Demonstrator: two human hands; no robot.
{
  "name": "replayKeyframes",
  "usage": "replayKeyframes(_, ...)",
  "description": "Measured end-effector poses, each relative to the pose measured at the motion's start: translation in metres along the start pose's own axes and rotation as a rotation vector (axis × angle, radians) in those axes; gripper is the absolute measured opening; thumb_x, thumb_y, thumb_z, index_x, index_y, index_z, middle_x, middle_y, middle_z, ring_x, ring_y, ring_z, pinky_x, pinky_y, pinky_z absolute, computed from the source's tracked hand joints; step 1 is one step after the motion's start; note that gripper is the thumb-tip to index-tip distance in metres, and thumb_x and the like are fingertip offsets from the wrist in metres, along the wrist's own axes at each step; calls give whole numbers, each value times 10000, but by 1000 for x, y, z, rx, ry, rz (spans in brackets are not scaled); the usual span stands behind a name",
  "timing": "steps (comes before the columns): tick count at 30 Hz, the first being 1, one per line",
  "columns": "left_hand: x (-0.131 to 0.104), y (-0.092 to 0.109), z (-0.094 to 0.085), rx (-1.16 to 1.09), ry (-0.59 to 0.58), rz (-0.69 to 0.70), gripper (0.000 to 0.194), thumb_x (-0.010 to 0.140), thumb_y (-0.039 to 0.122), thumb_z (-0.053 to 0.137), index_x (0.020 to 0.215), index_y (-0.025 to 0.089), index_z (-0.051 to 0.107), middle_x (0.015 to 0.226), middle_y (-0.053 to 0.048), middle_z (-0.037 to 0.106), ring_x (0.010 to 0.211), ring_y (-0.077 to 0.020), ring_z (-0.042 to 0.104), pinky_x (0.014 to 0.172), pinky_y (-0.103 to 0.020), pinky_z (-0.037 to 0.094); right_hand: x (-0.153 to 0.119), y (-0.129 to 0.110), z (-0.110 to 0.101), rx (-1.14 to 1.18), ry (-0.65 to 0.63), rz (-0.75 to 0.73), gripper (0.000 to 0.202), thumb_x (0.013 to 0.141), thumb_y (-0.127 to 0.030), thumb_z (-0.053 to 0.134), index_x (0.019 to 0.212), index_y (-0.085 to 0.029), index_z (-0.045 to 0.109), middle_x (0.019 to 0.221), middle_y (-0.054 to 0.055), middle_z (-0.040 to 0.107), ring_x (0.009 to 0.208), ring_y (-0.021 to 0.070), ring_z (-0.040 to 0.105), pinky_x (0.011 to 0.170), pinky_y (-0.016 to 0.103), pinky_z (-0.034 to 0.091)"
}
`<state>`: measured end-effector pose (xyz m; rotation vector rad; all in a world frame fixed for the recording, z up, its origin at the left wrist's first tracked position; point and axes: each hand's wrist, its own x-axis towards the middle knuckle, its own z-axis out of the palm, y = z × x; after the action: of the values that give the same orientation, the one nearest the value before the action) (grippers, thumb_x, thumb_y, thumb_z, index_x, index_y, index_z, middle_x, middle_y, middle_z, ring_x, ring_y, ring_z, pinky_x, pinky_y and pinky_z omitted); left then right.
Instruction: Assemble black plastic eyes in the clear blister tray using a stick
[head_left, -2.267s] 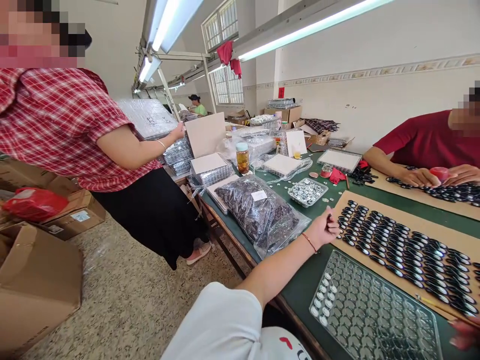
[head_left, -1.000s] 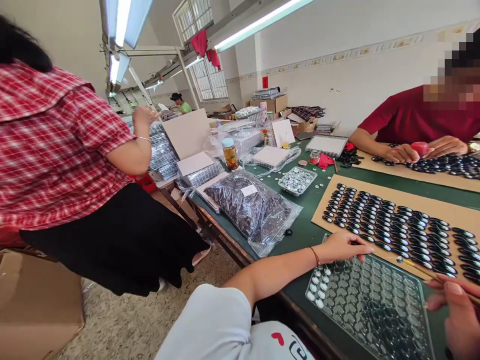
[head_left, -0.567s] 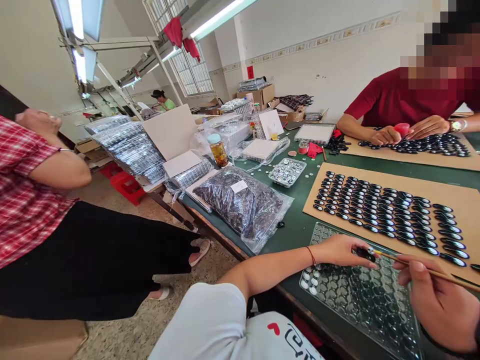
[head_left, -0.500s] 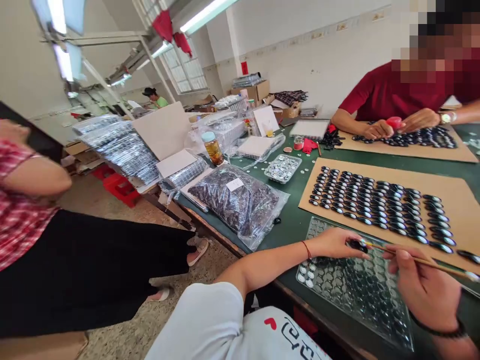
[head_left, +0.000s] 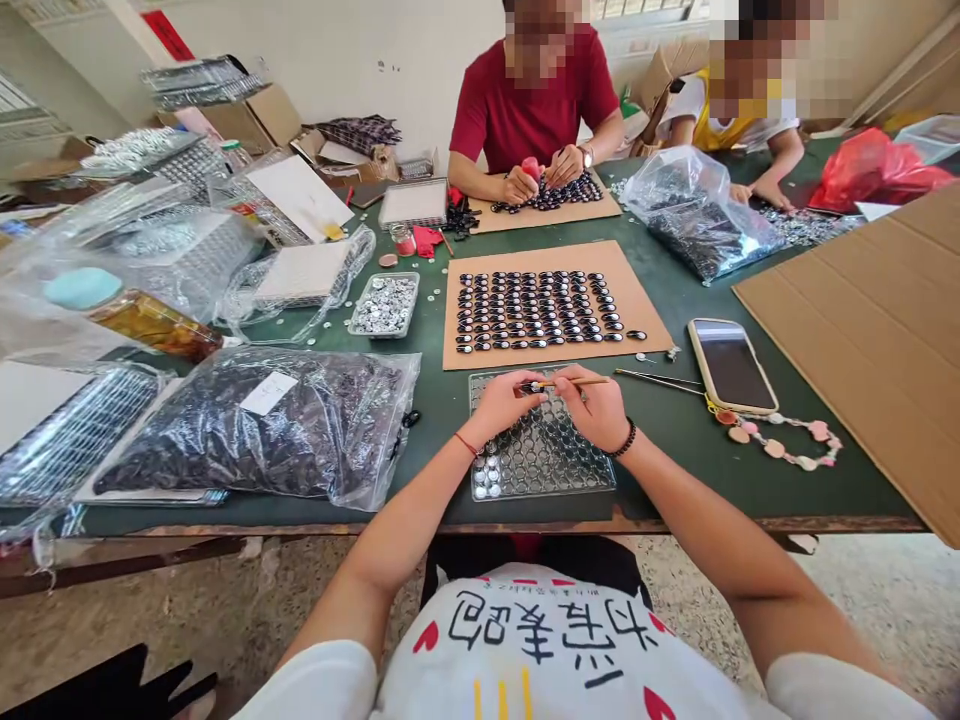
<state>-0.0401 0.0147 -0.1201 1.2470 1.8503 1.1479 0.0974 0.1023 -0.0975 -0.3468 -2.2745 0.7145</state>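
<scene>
Brought together since earlier, my left hand (head_left: 501,405) pinches a black piece (head_left: 527,387), right hand (head_left: 596,412) a brush (head_left: 589,380); below, white discs (head_left: 488,477) fill only one tray (head_left: 532,475) corner

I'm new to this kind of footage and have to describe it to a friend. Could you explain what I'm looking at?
There is no machine here: the left grip and right grip are a person's bare hands. Every picture comes from one camera on that person's head, looking forward and down.

The left grip holds a small black piece; the right holds a thin stick, its tip at that piece. Beneath the hands lies a clear tray, with white discs near its left front corner.

The green table also bears a cardboard sheet with rows of similar pieces, a bag of dark items and a phone. A co-worker in red sits across.
</scene>
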Motion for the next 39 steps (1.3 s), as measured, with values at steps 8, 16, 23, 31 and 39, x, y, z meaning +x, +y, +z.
replayKeyframes(8, 2, -3, -3, -24, 32, 0, 296, 682, 302, 607, 948, 174, 626, 721, -12, 617, 491, -72, 469, 498, -200, 380, -1, 3, 1, -58, -2, -36, 217, 890, -268, 364, 807, -189, 547, 715, 25, 608, 621, 136, 544, 579, 238, 392)
replayKeyframes(16, 0, 3, -6, -28, 12, -6, 302, 672, 313, 611, 940, 175, 626, 772, -16, 627, 510, -72, 454, 514, -204, 372, -2, 5, 1, -47, -18, -45, 218, 892, -277, 361, 829, -190, 550, 730, 32, 614, 633, 140, 549, 589, 241, 399)
replayKeyframes(23, -2, 7, -7, 10, 6, 8, 278, 690, 308, 590, 939, 189, 625, 719, -3, 616, 512, -79, 453, 517, -208, 364, -4, 7, 3, -40, -14, -65, 213, 891, -272, 365, 837, -189, 553, 740, 37, 618, 620, 137, 543, 575, 240, 402)
replayKeyframes(31, -2, 7, -7, -13, 53, 17, 280, 723, 361, 566, 921, 177, 640, 624, 4, 581, 487, -79, 416, 483, -204, 322, -3, 2, 4, -59, -13, -125, 181, 880, -235, 386, 825, -183, 551, 720, 34, 602, 618, 136, 533, 575, 249, 397)
replayKeyframes(39, -3, 3, 1, -126, 150, 45, 251, 700, 326, 603, 874, 152, 652, 690, -26, 620, 481, -70, 388, 463, -199, 300, 3, 5, 3, 475, -15, 333, 281, 878, -423, 360, 816, -196, 514, 676, 8, 524, 451, 97, 466, 435, 236, 371)
